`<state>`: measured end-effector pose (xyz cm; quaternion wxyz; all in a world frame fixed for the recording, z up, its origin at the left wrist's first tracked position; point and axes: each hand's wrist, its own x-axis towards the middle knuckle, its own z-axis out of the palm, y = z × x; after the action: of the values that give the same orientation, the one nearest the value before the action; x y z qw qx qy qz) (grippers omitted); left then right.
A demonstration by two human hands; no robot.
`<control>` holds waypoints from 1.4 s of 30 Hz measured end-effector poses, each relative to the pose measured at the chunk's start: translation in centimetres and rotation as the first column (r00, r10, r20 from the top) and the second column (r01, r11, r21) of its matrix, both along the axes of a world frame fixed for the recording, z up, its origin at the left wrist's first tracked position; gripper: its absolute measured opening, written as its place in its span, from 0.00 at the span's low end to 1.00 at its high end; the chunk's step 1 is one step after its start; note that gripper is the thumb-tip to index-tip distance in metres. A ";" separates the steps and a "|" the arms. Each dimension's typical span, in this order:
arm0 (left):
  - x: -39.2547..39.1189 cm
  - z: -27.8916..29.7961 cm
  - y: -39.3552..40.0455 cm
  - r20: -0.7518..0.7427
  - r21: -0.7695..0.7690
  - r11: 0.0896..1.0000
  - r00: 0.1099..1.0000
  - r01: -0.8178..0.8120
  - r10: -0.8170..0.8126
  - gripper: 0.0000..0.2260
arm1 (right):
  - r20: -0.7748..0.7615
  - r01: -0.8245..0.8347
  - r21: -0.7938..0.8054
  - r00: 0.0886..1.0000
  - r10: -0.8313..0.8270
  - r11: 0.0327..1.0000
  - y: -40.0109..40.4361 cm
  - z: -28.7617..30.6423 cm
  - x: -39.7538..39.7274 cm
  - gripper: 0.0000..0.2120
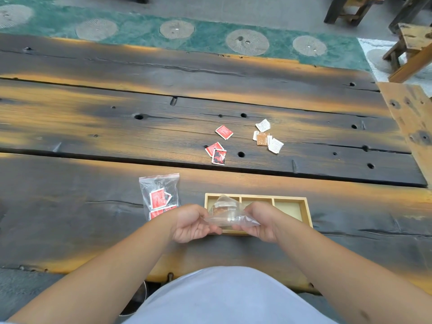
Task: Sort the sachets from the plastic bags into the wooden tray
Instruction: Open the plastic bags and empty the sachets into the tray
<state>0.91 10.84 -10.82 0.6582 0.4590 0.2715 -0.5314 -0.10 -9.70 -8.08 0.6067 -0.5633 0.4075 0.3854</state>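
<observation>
Both of my hands hold a clear plastic bag (230,212) over the left end of the wooden tray (306,210); brown and white sachets show through it. My left hand (191,224) grips its left side and my right hand (260,222) pinches its right side. The tray has three compartments; the middle and right ones look bare, the left one is hidden by the bag. A second clear bag (160,195) with a red zip strip lies left of the tray, holding red sachets.
Loose red sachets (224,132) (216,152) lie on the dark plank table beyond the tray. White and brown sachets (266,137) lie to their right. A wooden board (411,118) juts in at the right edge. Stools stand at the far right.
</observation>
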 end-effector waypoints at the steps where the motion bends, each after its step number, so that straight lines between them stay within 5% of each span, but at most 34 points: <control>1: 0.0 0.0 0.1 0.001 0.001 1.000 1.000 0.004 -0.004 0.15 | 0.001 -0.007 -0.005 1.000 0.007 1.000 0.0 0.1 -0.1 0.15; 42: -4.8 2.7 -0.4 0.224 0.116 0.992 0.974 -0.038 0.011 0.16 | 0.220 -0.113 -0.073 0.967 0.127 0.991 -1.0 1.6 -3.7 0.13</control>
<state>-3.85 10.39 -8.09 0.6622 0.5511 0.2329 -0.4511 -3.76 -10.75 -6.49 0.6071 -0.6448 0.3130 0.3430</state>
